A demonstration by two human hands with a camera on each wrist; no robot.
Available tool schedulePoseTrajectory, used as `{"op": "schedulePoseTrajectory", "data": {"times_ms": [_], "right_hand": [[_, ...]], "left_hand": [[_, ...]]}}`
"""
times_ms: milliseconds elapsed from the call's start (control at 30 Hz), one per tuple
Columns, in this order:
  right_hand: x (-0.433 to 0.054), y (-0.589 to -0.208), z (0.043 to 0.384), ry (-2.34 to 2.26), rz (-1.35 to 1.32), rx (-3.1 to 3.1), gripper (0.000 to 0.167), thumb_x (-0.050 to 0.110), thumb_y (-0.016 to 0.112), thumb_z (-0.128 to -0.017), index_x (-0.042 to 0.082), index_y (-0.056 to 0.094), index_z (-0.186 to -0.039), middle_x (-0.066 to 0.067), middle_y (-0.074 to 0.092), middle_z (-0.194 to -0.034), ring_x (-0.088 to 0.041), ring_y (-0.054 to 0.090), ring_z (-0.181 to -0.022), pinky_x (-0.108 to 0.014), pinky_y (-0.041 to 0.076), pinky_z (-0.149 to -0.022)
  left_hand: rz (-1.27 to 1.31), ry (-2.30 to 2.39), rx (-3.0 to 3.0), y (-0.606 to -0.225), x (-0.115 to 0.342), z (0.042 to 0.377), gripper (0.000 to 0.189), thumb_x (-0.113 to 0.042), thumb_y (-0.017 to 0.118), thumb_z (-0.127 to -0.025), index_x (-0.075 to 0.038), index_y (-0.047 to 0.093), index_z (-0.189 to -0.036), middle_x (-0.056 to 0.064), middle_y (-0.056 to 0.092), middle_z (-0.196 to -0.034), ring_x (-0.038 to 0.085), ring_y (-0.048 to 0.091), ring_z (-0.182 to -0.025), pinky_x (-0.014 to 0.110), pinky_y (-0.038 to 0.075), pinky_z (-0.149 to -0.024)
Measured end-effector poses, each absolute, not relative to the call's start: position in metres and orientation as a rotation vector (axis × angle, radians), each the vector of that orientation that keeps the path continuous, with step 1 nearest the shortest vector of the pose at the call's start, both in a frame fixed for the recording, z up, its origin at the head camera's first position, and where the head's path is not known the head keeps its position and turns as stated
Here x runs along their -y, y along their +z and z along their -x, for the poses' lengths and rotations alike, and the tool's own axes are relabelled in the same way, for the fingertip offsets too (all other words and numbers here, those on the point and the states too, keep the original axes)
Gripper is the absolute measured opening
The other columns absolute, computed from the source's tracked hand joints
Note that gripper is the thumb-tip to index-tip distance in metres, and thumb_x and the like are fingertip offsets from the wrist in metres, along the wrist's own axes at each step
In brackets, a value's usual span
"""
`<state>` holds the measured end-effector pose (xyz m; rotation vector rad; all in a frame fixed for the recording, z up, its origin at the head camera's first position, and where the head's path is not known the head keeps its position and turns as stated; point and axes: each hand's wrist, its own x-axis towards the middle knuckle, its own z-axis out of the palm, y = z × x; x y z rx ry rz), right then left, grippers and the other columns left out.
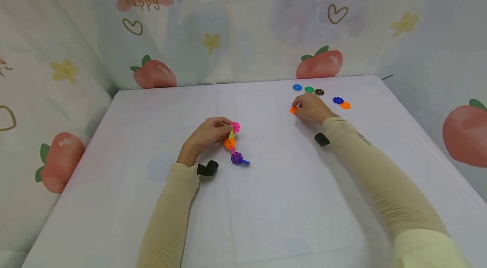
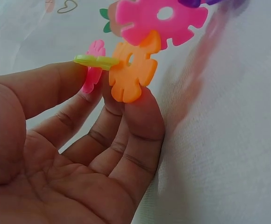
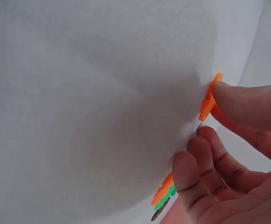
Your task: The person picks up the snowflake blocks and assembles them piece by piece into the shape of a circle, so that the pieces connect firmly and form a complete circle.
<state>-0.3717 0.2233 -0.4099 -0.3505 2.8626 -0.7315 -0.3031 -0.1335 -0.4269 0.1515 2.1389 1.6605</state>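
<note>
My left hand [image 1: 223,127] grips a chain of plastic snowflake discs [image 1: 233,144] that lies on the white table: pink, yellow-green, orange, purple and blue at the tail. In the left wrist view my fingertips [image 2: 142,105] hold its orange disc [image 2: 131,70] and yellow-green disc [image 2: 96,60], with a large pink disc [image 2: 161,18] above them. My right hand [image 1: 298,106] is further back on the right. It pinches a single orange disc [image 1: 293,110] at the cloth; the thumb [image 3: 247,102] lies on this orange disc [image 3: 209,99], and the fingers curl just below it.
Loose discs lie behind the right hand: blue [image 1: 297,87], green [image 1: 309,89], brown [image 1: 319,92], another blue [image 1: 337,100], orange [image 1: 345,105]. A white cloth covers the table [image 1: 266,200]. Printed curtains close the back and both sides. Black straps sit at both wrists.
</note>
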Motion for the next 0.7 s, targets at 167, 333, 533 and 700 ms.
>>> {"op": "schedulePoseTrajectory", "data": {"times_ms": [167,333,533,700], "right_hand": [[-0.222,-0.411,0.373,-0.727,0.311,-2.841,0.027,-0.001,0.065,-0.1,-0.012,0.065,-0.124,-0.029,0.062,-0.119,-0.044,0.054,-0.113,-0.055,0.051,-0.1],[-0.221,-0.412,0.372,-0.765,0.29,-2.847,0.027,-0.002,0.069,-0.1,-0.01,0.057,-0.123,-0.028,0.061,-0.121,-0.043,0.056,-0.113,-0.054,0.05,-0.105],[-0.224,-0.415,0.369,-0.905,0.274,-2.867,0.022,-0.002,0.07,-0.099,-0.005,0.057,-0.116,-0.023,0.06,-0.111,-0.039,0.056,-0.105,-0.049,0.052,-0.098],[-0.224,-0.415,0.363,-1.041,0.244,-2.859,0.018,-0.001,0.067,-0.1,-0.004,0.06,-0.117,-0.023,0.061,-0.111,-0.039,0.057,-0.106,-0.047,0.051,-0.097]], "left_hand": [[-0.173,1.671,-2.118,-0.427,0.134,0.304,0.023,-0.016,0.063,-0.11,-0.001,0.07,-0.125,0.009,0.066,-0.104,0.023,0.059,-0.095,0.028,0.053,-0.081],[-0.169,1.66,-2.125,-0.426,0.135,0.303,0.022,-0.015,0.063,-0.11,-0.001,0.071,-0.125,0.009,0.066,-0.102,0.023,0.059,-0.092,0.028,0.053,-0.079],[-0.156,1.647,-2.135,-0.425,0.134,0.302,0.021,-0.015,0.063,-0.11,-0.001,0.07,-0.123,0.009,0.066,-0.101,0.023,0.06,-0.091,0.028,0.053,-0.079],[-0.171,1.634,-2.152,-0.428,0.134,0.303,0.021,-0.014,0.063,-0.109,0.0,0.07,-0.123,0.011,0.067,-0.101,0.023,0.061,-0.091,0.028,0.053,-0.079]]}}
